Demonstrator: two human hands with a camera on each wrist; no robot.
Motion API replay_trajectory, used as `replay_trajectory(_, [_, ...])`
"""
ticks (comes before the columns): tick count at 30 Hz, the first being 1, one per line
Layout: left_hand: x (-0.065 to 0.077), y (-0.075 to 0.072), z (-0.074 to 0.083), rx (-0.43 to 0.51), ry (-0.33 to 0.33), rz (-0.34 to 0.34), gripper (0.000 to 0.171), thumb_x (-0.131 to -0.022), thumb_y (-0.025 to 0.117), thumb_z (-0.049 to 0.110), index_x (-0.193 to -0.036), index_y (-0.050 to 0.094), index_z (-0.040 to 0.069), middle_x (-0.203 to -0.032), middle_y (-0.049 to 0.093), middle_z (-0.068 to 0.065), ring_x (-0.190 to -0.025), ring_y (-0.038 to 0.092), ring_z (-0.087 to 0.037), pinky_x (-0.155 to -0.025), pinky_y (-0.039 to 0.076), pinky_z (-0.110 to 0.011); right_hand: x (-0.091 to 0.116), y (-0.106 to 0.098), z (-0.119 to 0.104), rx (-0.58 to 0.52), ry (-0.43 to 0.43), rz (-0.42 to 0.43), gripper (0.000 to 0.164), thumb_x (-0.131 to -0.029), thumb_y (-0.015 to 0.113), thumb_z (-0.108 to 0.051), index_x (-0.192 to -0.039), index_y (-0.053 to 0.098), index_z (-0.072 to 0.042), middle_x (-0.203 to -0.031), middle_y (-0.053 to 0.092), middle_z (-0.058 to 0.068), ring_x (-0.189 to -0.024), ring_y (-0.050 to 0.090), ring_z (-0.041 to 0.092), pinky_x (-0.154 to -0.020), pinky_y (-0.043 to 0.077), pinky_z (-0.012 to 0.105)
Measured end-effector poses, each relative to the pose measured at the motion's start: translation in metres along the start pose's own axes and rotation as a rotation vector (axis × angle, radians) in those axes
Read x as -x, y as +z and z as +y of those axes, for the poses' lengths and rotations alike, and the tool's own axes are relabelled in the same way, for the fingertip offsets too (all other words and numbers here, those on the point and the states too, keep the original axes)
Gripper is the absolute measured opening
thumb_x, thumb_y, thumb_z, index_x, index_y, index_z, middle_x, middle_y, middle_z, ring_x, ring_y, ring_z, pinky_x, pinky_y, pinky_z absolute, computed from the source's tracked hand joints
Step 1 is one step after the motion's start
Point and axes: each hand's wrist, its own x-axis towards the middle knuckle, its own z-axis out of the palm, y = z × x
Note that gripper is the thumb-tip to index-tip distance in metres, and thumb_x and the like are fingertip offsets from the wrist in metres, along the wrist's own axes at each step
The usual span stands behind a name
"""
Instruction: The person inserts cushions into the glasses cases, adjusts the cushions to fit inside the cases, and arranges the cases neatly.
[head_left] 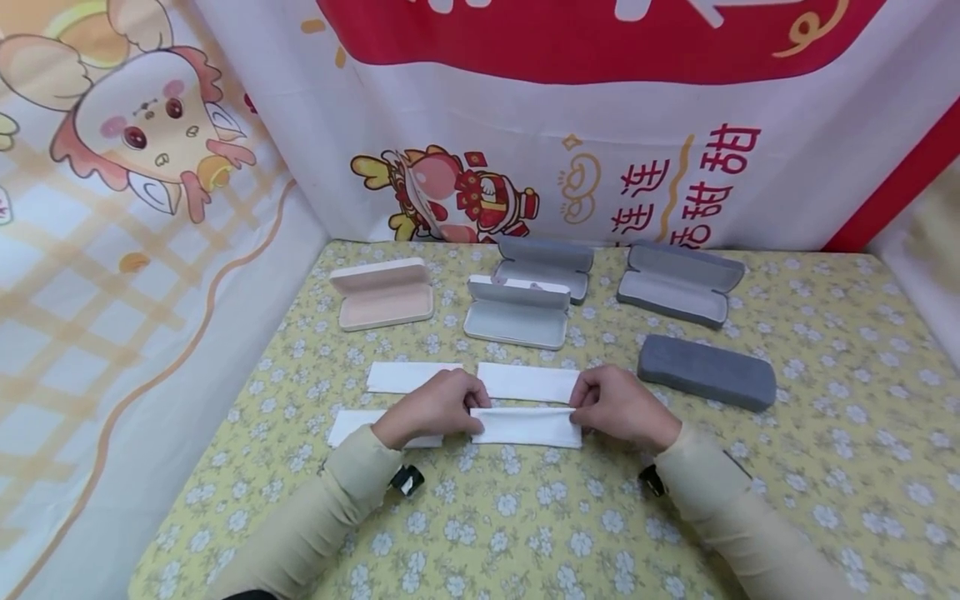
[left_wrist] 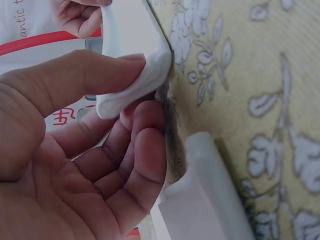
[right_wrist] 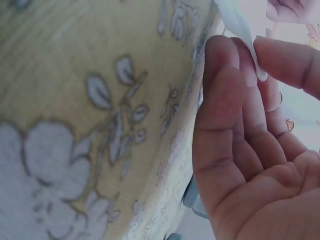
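Observation:
A folded white cloth (head_left: 525,427) lies across the middle of the flowered table, with one hand at each end. My left hand (head_left: 444,404) pinches its left end; in the left wrist view the thumb (left_wrist: 107,77) lies on top of the cloth and the fingers curl beneath. At the right end, my right hand (head_left: 618,406) pinches the edge between thumb and fingers, as the right wrist view also shows. Directly behind is another white folded cloth (head_left: 525,382). Two more, a rear-left cloth (head_left: 405,377) and a front-left cloth (head_left: 352,423), are partly hidden by the left hand and arm.
Farther back stand open glasses cases: a pink one (head_left: 386,304), a pale grey one (head_left: 516,321), a dark grey one (head_left: 577,279) behind it, and another dark grey one (head_left: 675,292). A closed grey case (head_left: 707,372) lies beyond the right hand. A printed curtain (head_left: 480,108) hangs behind.

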Motion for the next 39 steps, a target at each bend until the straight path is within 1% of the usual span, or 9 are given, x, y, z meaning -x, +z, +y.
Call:
replay_trajectory(3, [0.000,-0.001,-0.003,0.033,0.016,-0.008,0.010,-0.084,0.078,0.005,-0.087,0.074,0.013,-0.077,0.065,0.004,-0.064,0.053,-0.012,-0.062,0.046,-0.030,0.002,-0.001,0.001,-0.071,0.005,-0.003,0.009,-0.082,0.076,0.001,-0.088,0.070,-0.004,-0.076,0.064,0.005,-0.064,0.057,0.019,-0.056,0.048,0.034])
replay_trajectory(6, [0.000,-0.002,-0.007,0.112,0.008,0.004,0.008,-0.084,0.078,0.006,-0.084,0.073,0.012,-0.073,0.064,0.002,-0.059,0.050,-0.011,-0.059,0.045,-0.029,0.004,-0.003,0.002,-0.133,0.010,-0.007,0.010,-0.082,0.073,0.002,-0.091,0.071,-0.002,-0.079,0.065,0.008,-0.066,0.058,0.021,-0.055,0.049,0.034])
replay_trajectory(14, [-0.002,-0.007,-0.012,0.339,-0.038,0.013,0.010,-0.085,0.074,0.002,-0.093,0.071,0.007,-0.073,0.059,-0.004,-0.061,0.046,-0.014,-0.057,0.041,-0.029,0.005,-0.009,-0.002,-0.225,0.033,0.022,0.009,-0.085,0.069,0.000,-0.094,0.070,0.000,-0.081,0.064,0.012,-0.068,0.058,0.025,-0.056,0.050,0.035])
replay_trajectory(19, [-0.006,-0.011,-0.016,0.476,-0.067,0.044,0.010,-0.087,0.073,0.003,-0.097,0.070,0.004,-0.078,0.063,-0.008,-0.065,0.055,-0.020,-0.060,0.047,-0.033,0.003,-0.010,-0.003,-0.322,0.047,0.085,0.009,-0.089,0.068,0.000,-0.097,0.069,0.003,-0.085,0.065,0.016,-0.073,0.064,0.035,-0.064,0.057,0.044])
replay_trajectory(23, [-0.009,-0.016,-0.019,0.576,-0.106,0.083,0.011,-0.088,0.074,0.005,-0.096,0.067,0.002,-0.080,0.065,-0.009,-0.068,0.062,-0.025,-0.062,0.050,-0.036,0.000,-0.011,-0.004,-0.361,0.038,0.140,0.012,-0.090,0.069,-0.001,-0.100,0.068,0.005,-0.093,0.066,0.017,-0.076,0.066,0.035,-0.067,0.058,0.046])
replay_trajectory(27, [-0.011,-0.020,-0.019,0.599,-0.127,0.107,0.011,-0.088,0.075,0.007,-0.095,0.067,0.002,-0.084,0.065,-0.009,-0.070,0.061,-0.022,-0.064,0.051,-0.036,-0.003,-0.012,-0.006,-0.379,0.033,0.149,0.014,-0.089,0.070,-0.001,-0.101,0.069,0.005,-0.098,0.066,0.019,-0.078,0.066,0.032,-0.068,0.058,0.045])
replay_trajectory(31, [-0.014,-0.024,-0.018,0.619,-0.129,0.124,0.010,-0.088,0.075,0.004,-0.092,0.066,0.001,-0.086,0.063,-0.010,-0.074,0.061,-0.019,-0.073,0.056,-0.041,-0.007,-0.015,-0.008,-0.371,0.037,0.156,0.014,-0.088,0.071,-0.002,-0.101,0.070,0.005,-0.097,0.066,0.018,-0.076,0.066,0.031,-0.068,0.058,0.045])
replay_trajectory(36, [-0.021,-0.028,-0.018,0.654,-0.172,0.169,0.010,-0.088,0.074,0.001,-0.096,0.068,-0.001,-0.090,0.063,-0.012,-0.078,0.064,-0.021,-0.078,0.057,-0.044,-0.014,-0.017,-0.012,-0.355,0.034,0.154,0.013,-0.089,0.070,-0.002,-0.100,0.070,0.005,-0.095,0.066,0.017,-0.077,0.066,0.036,-0.069,0.058,0.046])
replay_trajectory(39, [-0.024,-0.030,-0.019,0.670,-0.172,0.183,0.011,-0.089,0.074,0.001,-0.098,0.068,0.000,-0.092,0.063,-0.012,-0.081,0.064,-0.023,-0.079,0.057,-0.044,-0.020,-0.019,-0.012,-0.349,0.048,0.165,0.014,-0.089,0.070,-0.003,-0.101,0.069,0.004,-0.095,0.065,0.017,-0.078,0.066,0.034,-0.070,0.058,0.046])
